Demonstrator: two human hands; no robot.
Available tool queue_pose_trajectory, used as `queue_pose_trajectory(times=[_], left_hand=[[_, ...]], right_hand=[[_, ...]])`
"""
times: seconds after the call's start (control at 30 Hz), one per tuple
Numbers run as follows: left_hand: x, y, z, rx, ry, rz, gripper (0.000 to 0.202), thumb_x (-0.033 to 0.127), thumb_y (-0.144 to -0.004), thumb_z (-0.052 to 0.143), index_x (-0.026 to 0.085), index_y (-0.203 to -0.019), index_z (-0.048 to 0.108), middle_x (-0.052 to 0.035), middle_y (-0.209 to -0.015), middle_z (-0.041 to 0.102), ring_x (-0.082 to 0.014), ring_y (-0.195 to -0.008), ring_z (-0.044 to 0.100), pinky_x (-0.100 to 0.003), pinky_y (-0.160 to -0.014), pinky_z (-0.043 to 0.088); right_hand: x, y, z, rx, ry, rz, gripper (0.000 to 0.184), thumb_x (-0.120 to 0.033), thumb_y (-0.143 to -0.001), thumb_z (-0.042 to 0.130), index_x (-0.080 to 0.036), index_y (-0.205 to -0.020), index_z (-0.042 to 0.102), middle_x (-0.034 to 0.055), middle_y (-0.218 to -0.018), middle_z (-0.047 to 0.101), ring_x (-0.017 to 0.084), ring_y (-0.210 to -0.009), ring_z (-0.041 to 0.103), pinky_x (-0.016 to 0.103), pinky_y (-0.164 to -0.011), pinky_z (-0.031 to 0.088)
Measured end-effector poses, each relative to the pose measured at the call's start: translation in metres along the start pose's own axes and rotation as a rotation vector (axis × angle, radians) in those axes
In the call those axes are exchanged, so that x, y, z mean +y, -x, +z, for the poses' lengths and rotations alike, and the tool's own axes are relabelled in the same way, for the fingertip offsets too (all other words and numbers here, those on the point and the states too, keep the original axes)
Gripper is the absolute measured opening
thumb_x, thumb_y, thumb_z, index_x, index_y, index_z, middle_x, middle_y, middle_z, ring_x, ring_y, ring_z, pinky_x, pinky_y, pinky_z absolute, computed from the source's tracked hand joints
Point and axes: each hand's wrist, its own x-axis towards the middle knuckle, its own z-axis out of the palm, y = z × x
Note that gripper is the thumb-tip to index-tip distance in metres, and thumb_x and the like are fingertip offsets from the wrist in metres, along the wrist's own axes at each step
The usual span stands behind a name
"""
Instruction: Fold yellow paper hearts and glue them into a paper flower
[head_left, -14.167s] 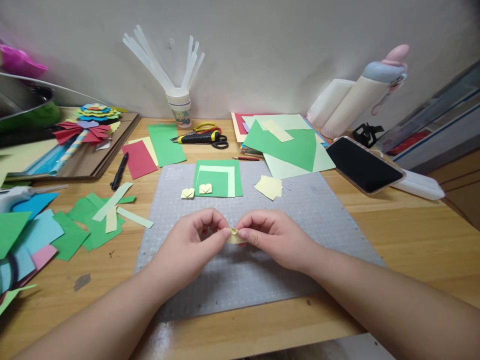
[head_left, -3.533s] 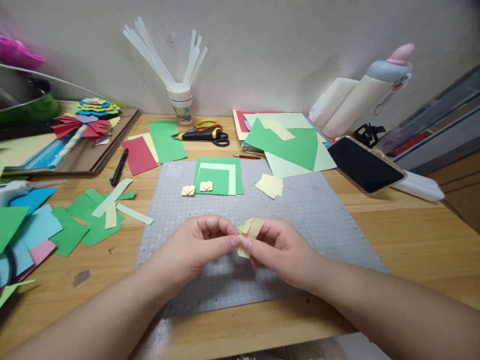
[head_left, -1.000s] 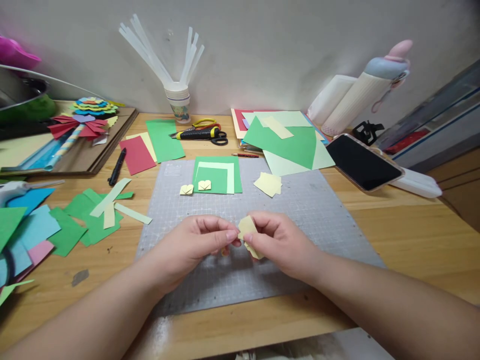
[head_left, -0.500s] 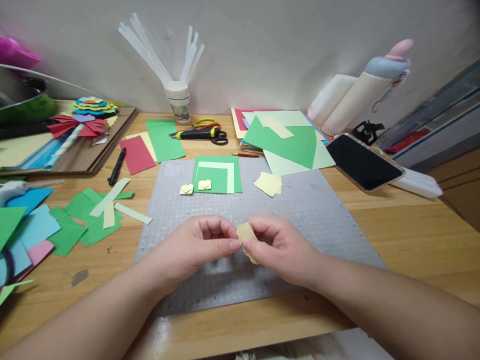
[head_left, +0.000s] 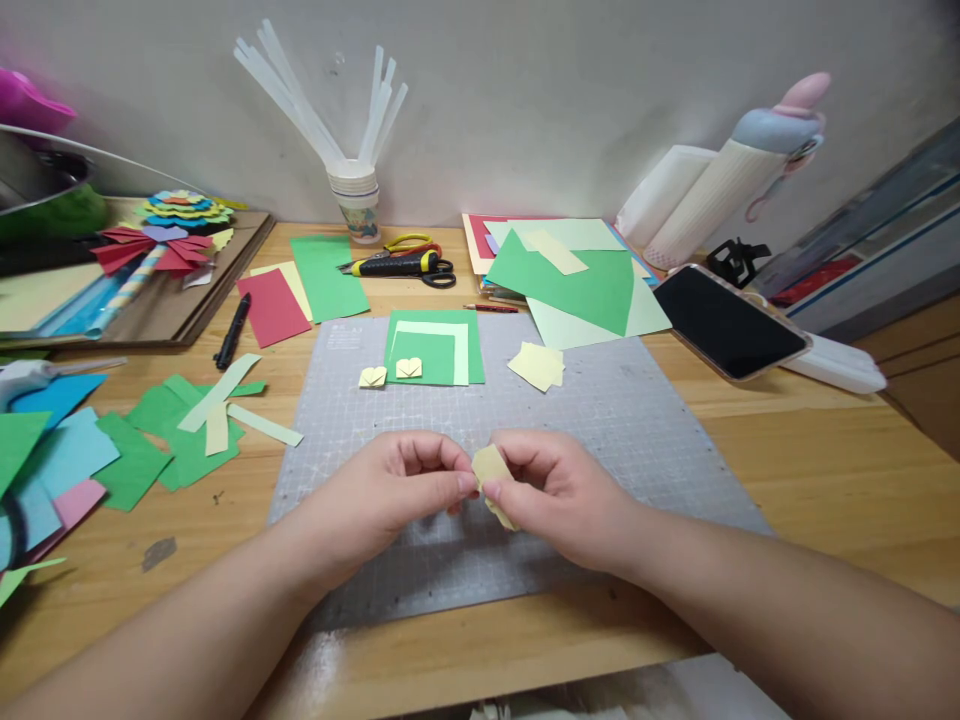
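Note:
Between my hands, above the grey cutting mat (head_left: 622, 440), is a small folded piece of pale yellow paper (head_left: 493, 468). My right hand (head_left: 551, 490) pinches it between thumb and fingers. The thumb and fingertips of my left hand (head_left: 424, 480) are pressed together at the paper's left edge; part of the grip is hidden. Beyond them, a folded yellow paper heart (head_left: 373, 377) lies on the mat, and another heart (head_left: 409, 368) rests on a green sheet (head_left: 424, 347) with a pale green strip. Several loose pale yellow paper pieces (head_left: 537, 366) lie to the right.
Paper scraps (head_left: 135, 460) cover the table's left side, with a black pen (head_left: 233, 332) behind. A utility knife (head_left: 394, 264), scissors (head_left: 439, 275) and a paper cup (head_left: 358, 205) of white sticks stand further back. A paper stack (head_left: 577, 285), phone (head_left: 731, 322) and bottle (head_left: 731, 175) are at right.
My left fingertips have shifted very slightly left along the paper's edge. My right hand keeps its pinch, and the items on the table stay where they were.

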Motion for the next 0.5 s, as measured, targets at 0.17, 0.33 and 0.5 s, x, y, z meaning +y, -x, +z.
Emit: queue_pose_trajectory(times=[0.17,0.33,0.5], left_hand=[[0.001,0.0008,0.001,-0.001,0.013,0.004,0.017,0.031,-0.072,0.07,0.016,-0.072,0.063,0.0046,-0.06,0.055,-0.0089,-0.06,0.042,-0.024,-0.06,0.031],[0.0032,0.0006,0.0028,0.017,-0.004,-0.018,0.021,0.032,-0.068,0.072,0.015,-0.071,0.06,0.0053,-0.059,0.051,-0.0083,-0.058,0.037,-0.023,-0.057,0.027],[0.0029,0.0001,0.0035,0.024,-0.034,-0.021,0.021,0.032,-0.069,0.071,0.014,-0.07,0.061,0.0049,-0.059,0.051,-0.0086,-0.058,0.038,-0.023,-0.057,0.028]], right_hand=[[-0.0005,-0.0015,-0.0006,-0.002,-0.06,0.086,0.019,-0.019,-0.083,0.051,-0.018,-0.064,0.049,-0.0056,-0.058,0.047,0.007,-0.053,0.038,0.021,-0.049,0.03],[-0.001,-0.0014,-0.0004,0.008,-0.039,0.11,0.021,-0.02,-0.082,0.052,-0.018,-0.063,0.046,-0.0057,-0.057,0.043,0.008,-0.053,0.035,0.021,-0.049,0.029],[-0.0013,0.0001,0.0,0.008,0.033,0.053,0.022,-0.022,-0.083,0.052,-0.018,-0.062,0.046,-0.0055,-0.058,0.041,0.008,-0.054,0.034,0.022,-0.05,0.028]])
